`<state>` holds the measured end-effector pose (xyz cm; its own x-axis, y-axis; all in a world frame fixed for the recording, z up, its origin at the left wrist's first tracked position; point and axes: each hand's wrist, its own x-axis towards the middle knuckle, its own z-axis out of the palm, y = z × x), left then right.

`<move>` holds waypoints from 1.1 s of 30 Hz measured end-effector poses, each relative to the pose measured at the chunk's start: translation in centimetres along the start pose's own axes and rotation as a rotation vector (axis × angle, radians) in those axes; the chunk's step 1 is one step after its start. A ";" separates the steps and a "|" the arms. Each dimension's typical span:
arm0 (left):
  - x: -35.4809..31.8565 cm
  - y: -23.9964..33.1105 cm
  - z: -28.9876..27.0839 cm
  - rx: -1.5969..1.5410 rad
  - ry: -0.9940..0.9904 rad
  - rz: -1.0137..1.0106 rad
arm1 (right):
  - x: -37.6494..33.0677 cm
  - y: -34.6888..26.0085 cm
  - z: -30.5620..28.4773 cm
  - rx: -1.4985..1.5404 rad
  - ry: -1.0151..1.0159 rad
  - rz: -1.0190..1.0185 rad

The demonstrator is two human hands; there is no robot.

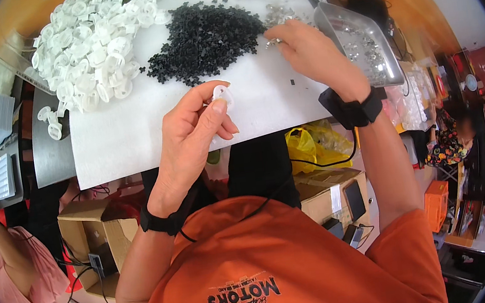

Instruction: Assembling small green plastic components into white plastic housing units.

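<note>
With our left hand we clamp a white ring-shaped part above the near edge of the white work surface. Our right hand is at the small metal pieces, right of the black pile; we cannot tell whether its grip is closed.

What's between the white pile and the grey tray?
Head view, left to right from the white pile: black pile, loose metal bits, then the right hand beside the grey tray.
</note>
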<state>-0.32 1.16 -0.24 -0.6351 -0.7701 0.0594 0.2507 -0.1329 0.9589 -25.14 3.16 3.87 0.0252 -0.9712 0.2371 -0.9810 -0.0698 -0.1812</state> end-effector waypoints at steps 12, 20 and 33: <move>0.0 -0.2 0.0 0.025 0.011 0.003 | 0.7 0.6 0.5 -0.038 -0.047 -0.003; -0.1 -0.2 0.1 -0.019 0.031 0.017 | 1.1 0.8 0.8 -0.058 -0.074 -0.022; -0.1 -0.5 -0.2 -0.049 0.019 0.023 | -1.5 -2.9 0.2 0.316 -0.131 0.007</move>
<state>-0.19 1.20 -0.74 -0.6146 -0.7852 0.0753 0.3009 -0.1451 0.9425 -22.35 4.81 3.88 0.0638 -0.9915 0.1138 -0.8737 -0.1106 -0.4738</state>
